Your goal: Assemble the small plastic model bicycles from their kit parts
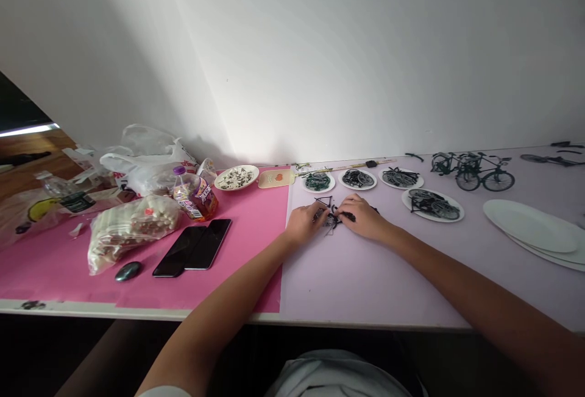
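Observation:
On the lilac half of the table my left hand (pixel 303 222) and my right hand (pixel 362 217) are close together, fingers bent inward. Between them lie small dark model bicycle parts (pixel 331 221), thin and partly covered by my fingers. Each hand appears closed on a dark part; the exact pieces are too small to tell. Just beyond my fingers are plates of dark and green parts: the left plate (pixel 318 182), the middle plate (pixel 357 179) and the right plate (pixel 401 178). A nearer plate (pixel 434 205) holds grey wheels and black pieces.
Assembled model bicycles (pixel 485 175) stand at the back right, near stacked white plates (pixel 530 224). On the pink left side are two phones (pixel 208 245), a computer mouse (pixel 128 271), a bagged white bundle (pixel 132 223), a drink bottle (pixel 194 196) and a plate of small pieces (pixel 236 178).

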`<state>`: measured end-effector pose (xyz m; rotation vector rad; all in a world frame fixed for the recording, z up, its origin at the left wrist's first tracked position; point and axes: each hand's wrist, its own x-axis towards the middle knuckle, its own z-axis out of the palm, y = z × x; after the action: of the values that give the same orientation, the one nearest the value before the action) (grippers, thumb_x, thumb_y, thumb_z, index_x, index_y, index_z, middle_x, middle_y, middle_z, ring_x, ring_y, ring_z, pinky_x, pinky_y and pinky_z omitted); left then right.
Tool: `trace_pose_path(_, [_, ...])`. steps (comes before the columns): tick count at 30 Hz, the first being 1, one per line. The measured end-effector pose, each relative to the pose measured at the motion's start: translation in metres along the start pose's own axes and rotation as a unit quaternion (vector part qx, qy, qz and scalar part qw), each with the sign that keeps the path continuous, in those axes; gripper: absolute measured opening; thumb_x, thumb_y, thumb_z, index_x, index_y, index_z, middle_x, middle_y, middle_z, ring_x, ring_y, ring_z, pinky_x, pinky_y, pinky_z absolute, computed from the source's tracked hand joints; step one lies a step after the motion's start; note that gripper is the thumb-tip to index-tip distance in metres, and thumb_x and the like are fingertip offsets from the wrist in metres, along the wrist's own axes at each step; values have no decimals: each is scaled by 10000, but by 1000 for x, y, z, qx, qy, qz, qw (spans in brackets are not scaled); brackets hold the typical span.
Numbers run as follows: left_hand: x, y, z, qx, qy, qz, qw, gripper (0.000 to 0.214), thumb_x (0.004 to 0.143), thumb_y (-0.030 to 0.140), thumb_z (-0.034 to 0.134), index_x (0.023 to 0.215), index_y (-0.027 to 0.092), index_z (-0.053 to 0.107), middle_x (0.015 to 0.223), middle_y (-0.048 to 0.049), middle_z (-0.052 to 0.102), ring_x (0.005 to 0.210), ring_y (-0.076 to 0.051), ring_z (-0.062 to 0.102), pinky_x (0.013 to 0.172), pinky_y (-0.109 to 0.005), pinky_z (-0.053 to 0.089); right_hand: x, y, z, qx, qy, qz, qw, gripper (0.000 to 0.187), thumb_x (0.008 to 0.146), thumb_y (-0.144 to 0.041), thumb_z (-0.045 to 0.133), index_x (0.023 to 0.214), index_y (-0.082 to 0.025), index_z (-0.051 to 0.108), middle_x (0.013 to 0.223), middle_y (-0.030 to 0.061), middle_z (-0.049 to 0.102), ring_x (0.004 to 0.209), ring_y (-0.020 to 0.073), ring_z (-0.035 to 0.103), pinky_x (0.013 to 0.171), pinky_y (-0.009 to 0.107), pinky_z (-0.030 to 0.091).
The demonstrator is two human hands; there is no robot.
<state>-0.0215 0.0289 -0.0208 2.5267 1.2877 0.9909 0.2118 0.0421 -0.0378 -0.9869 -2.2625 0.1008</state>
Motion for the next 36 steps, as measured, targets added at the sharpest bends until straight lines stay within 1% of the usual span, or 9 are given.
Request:
trace_pose_path(8, [1, -3, -1, -14, -2, -12, 1000, 198, 1061, 390, 498, 1104, 255, 636, 993, -16, 782, 824, -177, 718, 744, -268, 493, 2, -5, -3, -23, -9, 7, 1000, 204, 940, -201, 603, 958, -241, 802, 962, 85, 786, 1078, 299, 626, 959, 480, 530])
trace_pose_path(12, [2, -2, 2, 6, -8, -25, 1000, 188, 1058, 388, 500, 1103, 264, 634, 997, -11, 772, 819, -177, 710, 729, -268, 490, 4, -7, -5, -58, -8, 19, 998, 203, 936, -199, 617, 860, -240, 801, 900, 86, 779, 1039, 292, 641, 925, 446, 522])
trace_pose_path(17, [1, -2, 5, 18, -3, -27, 999, 192, 1041, 397, 522, 1089, 255, 642, 1000, -15, 765, 823, -177, 703, 723, -272, 492, 5, -6, -8, -100, -14, 85, 991, 194, 902, -250, 695, 717, -221, 747, 807, 71, 759, 1002, 287, 657, 845, 402, 499])
trace_pose_path(21, [-1, -2, 5, -3, 10, -14, 1000, 176, 1015, 384, 569, 1090, 249, 652, 1066, -23, 752, 827, -165, 695, 735, -275, 501, 2, 0, -6, -67, 11, 146, 987, 37, 857, -265, 758, 858, -228, 765, 834, 51, 770, 999, 266, 669, 798, 360, 513])
trace_pose_path(22, [-1, -2, 5, -9, 15, -9, 1000, 178, 1015, 382, 568, 1091, 248, 656, 1078, -28, 746, 830, -163, 693, 738, -275, 504, 1, 2, -5, -58, 18, 152, 987, 49, 856, -255, 757, 898, -232, 768, 836, 49, 773, 1006, 267, 670, 790, 356, 518])
trace_pose_path(26, [-1, -3, 3, -30, 31, 3, 999, 184, 1019, 378, 566, 1087, 242, 670, 1063, -40, 732, 857, -169, 693, 765, -280, 518, -1, 11, 0, -41, 28, 126, 991, 105, 870, -173, 710, 926, -242, 766, 872, 62, 782, 1012, 287, 659, 795, 386, 536])
trace_pose_path(31, [0, -4, 3, -66, 23, -18, 997, 186, 1003, 378, 609, 1128, 246, 651, 1064, -39, 734, 826, -163, 687, 789, -293, 530, 0, 16, 7, -53, 30, 72, 996, 268, 922, -104, 575, 1062, -232, 764, 981, 113, 759, 1050, 315, 609, 878, 468, 544])
trace_pose_path(34, [1, -4, 4, -111, 40, -65, 991, 336, 972, 364, 663, 1279, 276, 557, 1069, -22, 725, 795, -155, 681, 762, -291, 530, -1, 17, 11, -41, 41, 49, 997, 447, 875, -35, 524, 1226, -227, 725, 1028, 122, 710, 1080, 310, 589, 922, 482, 550])
trace_pose_path(36, [1, -5, 3, -146, 48, -73, 985, 396, 969, 343, 667, 1326, 283, 506, 1086, -27, 713, 817, -156, 686, 769, -291, 529, -2, 17, 12, -28, 39, 44, 998, 558, 824, 8, 486, 1275, -239, 699, 1035, 108, 670, 1067, 291, 584, 920, 462, 557])
